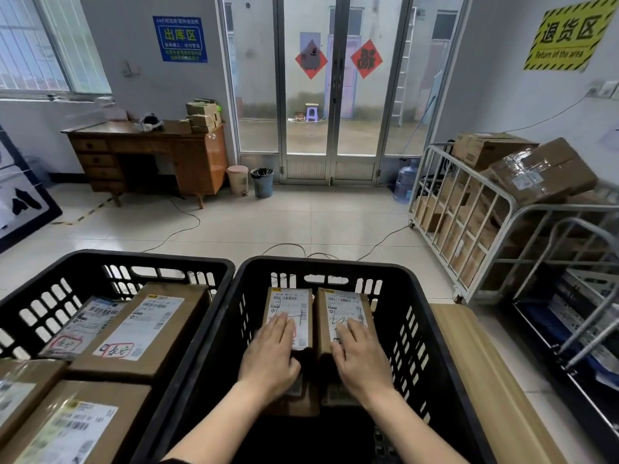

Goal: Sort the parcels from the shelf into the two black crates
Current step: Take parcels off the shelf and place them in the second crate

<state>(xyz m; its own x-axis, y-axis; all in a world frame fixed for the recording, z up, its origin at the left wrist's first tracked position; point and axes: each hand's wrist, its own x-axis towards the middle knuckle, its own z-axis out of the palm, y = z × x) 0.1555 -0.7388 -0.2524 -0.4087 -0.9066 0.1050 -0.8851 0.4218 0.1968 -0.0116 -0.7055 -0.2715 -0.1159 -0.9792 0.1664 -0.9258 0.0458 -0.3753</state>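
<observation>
Two black crates stand side by side in front of me. The right crate (415, 296) holds two small brown parcels lying next to each other, each with a white label. My left hand (269, 354) lies flat with straight fingers on the left small parcel (290, 304). My right hand (360, 358) lies flat on the right small parcel (345, 304). The left crate (50, 272) holds several larger cardboard parcels, among them a labelled one (147, 326) with red handwriting. No shelf is in view.
A wooden bench top (485, 380) carries the crates. At the right stand metal cage trolleys (469, 222) full of cardboard boxes. Beyond lie tiled floor with cables, a wooden desk (147, 155), two bins, a water bottle and glass doors.
</observation>
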